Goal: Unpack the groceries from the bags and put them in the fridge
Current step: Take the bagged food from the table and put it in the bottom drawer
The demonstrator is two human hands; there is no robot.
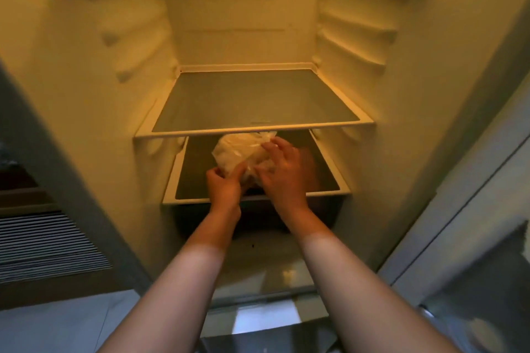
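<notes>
Groceries in a clear plastic bag [243,156] sit on the lower glass shelf [183,178] of the fridge [86,94], and both hands are on the bundle. The left hand [223,185] has its grip pinched on the bag's near left edge, fingers curled around the film. The right hand [282,172] lies over the bag's right side with its fingers spread across the plastic, more pressing than clasping. What is inside the bag is too blurred to tell; it looks pale and lumpy.

From the two grips the bag lies just beyond, toward the far wall, so any further push goes straight back. Its long axis seems to run from near right to far left, tilted a little, with the knotted top poking up close under the front rim of the middle shelf [255,97]. That rim is the edge to mind: headroom is slight there.

Sideways there is plenty of room, since bare dark glass shows left and right of the bundle. The middle shelf above carries nothing visible. Below the lower shelf a dark drawer [258,216] sits closed.
</notes>
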